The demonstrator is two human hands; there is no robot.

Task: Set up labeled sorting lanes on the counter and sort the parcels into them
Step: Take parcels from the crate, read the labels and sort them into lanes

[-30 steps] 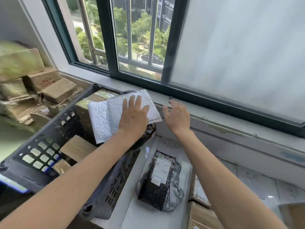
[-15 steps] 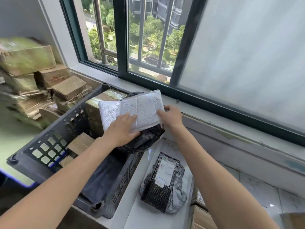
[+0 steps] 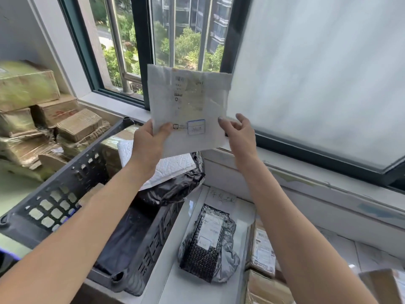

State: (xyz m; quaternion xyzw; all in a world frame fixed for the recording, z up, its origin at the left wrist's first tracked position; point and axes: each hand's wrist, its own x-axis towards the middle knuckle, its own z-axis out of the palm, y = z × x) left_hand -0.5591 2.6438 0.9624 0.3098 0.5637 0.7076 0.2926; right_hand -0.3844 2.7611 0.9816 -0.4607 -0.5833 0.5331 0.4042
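A black crate [image 3: 92,167] lower left holds a bubble mailer [image 3: 175,165] and black bag [image 3: 173,187]; a patterned parcel [image 3: 208,242] sits on the desk [image 3: 175,286], bottom centre. The white envelope [image 3: 190,106] is up mid-frame before the window [image 3: 141,44], left hand [image 3: 146,143] and right hand [image 3: 241,137] each with a pinch grip on a bottom corner.

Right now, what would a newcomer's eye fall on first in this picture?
A white mailer, label side toward the camera, is held up before the window by the left hand and right hand. Below, a dark crate of parcels stands at the left and a black patterned parcel lies on the counter.
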